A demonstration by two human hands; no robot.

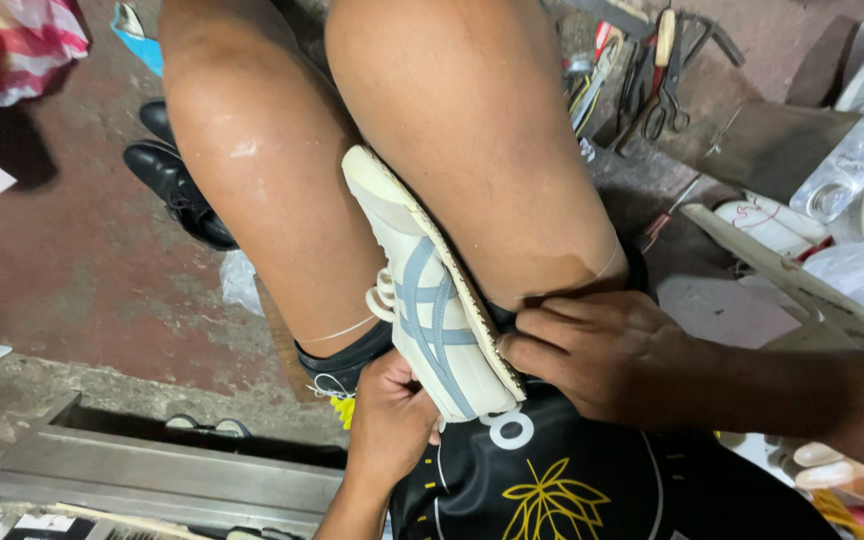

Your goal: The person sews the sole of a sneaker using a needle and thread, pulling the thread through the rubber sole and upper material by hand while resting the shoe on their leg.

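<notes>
One cream sneaker with blue-grey stripes (430,315) is clamped sole-edge up between the two knees (372,130), which steadies it at frame centre for both hands. The left hand (389,420), at 6 o'clock, closes its grip on the heel; the right hand (607,355), at 4 o'clock, pinches the sole edge. One pair of black shoes (174,175) lies on the floor at 10 o'clock, one pair of scissors (664,95) at 1 o'clock.
</notes>
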